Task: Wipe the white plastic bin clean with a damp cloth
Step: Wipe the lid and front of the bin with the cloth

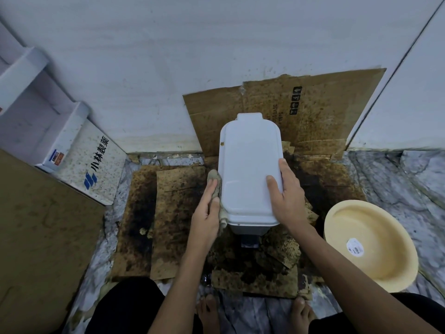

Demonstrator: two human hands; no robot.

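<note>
The left hand (pixel 209 208) was laid flat against the left side of the white plastic bin (pixel 250 169), its fingers straight and close together, and a grey-brown damp cloth (pixel 218 186) was pressed between palm and bin wall, a bunched end being seen above the fingertips and a loose end hanging below the heel of the hand. The right hand (pixel 287 194) was set on the opposite, right edge of the bin, with the thumb stretched over the closed lid and the fingers wrapped down the side, so that the bin was held between the two hands. The bin was stood upright directly between the hands, on stained brown cardboard (pixel 168 213) spread beneath both wrists; a further sheet of cardboard was propped against the white wall (pixel 192 44) beyond the fingertips. A small brown spot was seen on the lid's far left edge. To the right of the right forearm, a pale yellow basin (pixel 395 261) was tilted on the marbled floor. Well to the left of the left hand, a speckled white box (pixel 94 162) with blue and black printing was seen. Bare toes were visible below the forearms.
</note>
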